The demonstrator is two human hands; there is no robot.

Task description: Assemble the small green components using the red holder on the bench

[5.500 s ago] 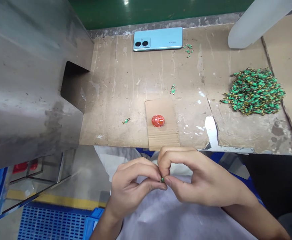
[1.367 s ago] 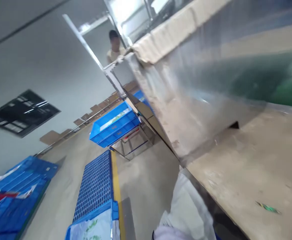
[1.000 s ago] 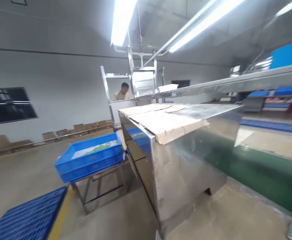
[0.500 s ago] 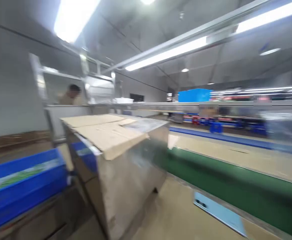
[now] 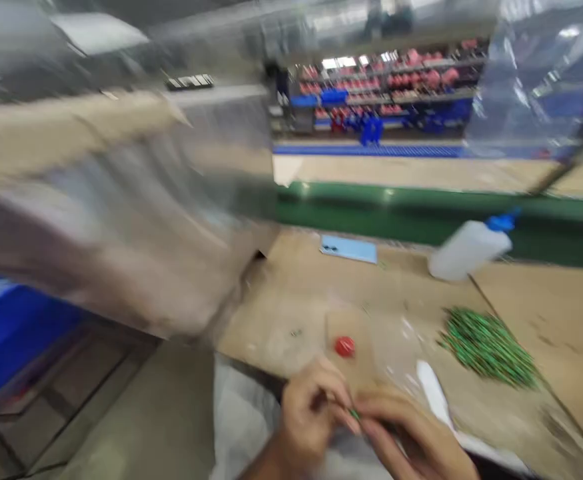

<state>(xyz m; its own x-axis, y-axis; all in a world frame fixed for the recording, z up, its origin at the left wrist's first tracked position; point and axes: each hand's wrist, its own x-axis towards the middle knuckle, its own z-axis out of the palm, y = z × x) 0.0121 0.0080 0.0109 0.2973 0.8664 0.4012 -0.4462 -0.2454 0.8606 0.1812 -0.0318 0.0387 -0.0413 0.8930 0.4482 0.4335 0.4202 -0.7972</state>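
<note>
Near the front edge of the brown worktop (image 5: 281,307), my left hand (image 5: 314,413) is closed in a pinch, its thumb and forefinger meeting at a small thin green piece (image 5: 354,414). My right hand (image 5: 411,433) comes from the other side, fingers together on the same piece, which is mostly hidden and blurred. Just beyond the fingertips lies a small red round object (image 5: 344,346). To the right is a pile of thin green stem-like pieces (image 5: 488,347). A white strip (image 5: 434,390) lies beside my right hand.
A white bottle with a blue cap (image 5: 471,250) leans at the back right. A light blue phone (image 5: 350,249) lies by the green band (image 5: 396,207). At the left stand a large metal box (image 5: 171,220) and a blue crate (image 5: 16,333).
My view has swung down and to the right. Both hands, the green pile, the bottle and the red object have come into sight; the ceiling lights have mostly left it.
</note>
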